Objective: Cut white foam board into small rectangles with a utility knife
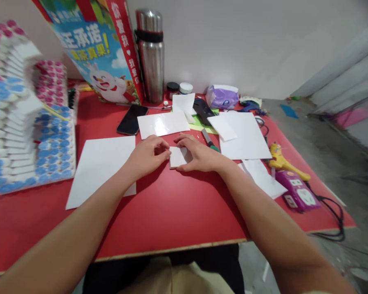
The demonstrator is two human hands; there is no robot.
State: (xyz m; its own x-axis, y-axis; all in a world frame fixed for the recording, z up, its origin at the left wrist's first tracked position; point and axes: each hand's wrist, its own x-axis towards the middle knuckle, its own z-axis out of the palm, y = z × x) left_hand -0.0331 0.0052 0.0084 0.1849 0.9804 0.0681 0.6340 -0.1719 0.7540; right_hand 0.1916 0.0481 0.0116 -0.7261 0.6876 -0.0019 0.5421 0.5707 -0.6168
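Observation:
A small white square piece of card (179,157), with some thickness at its front edge, lies on the red table in front of me. My right hand (199,153) spans it from the right, thumb at the near edge and fingers at the far edge. At its left edge, my left hand (151,153) has thumb and fingertips drawn together against the card's corner. A large white sheet (101,167) lies partly under my left forearm. Beyond my hands is a glossy white strip (164,124). A green-handled craft knife (209,139) rests just past my right hand.
At left stands a white model with blue and pink round pieces (49,143). A steel flask (152,57), a phone (131,119) and a printed box (95,53) are behind. At right lie white sheets (248,139), a yellow glue gun (283,159) and a purple power socket (297,192).

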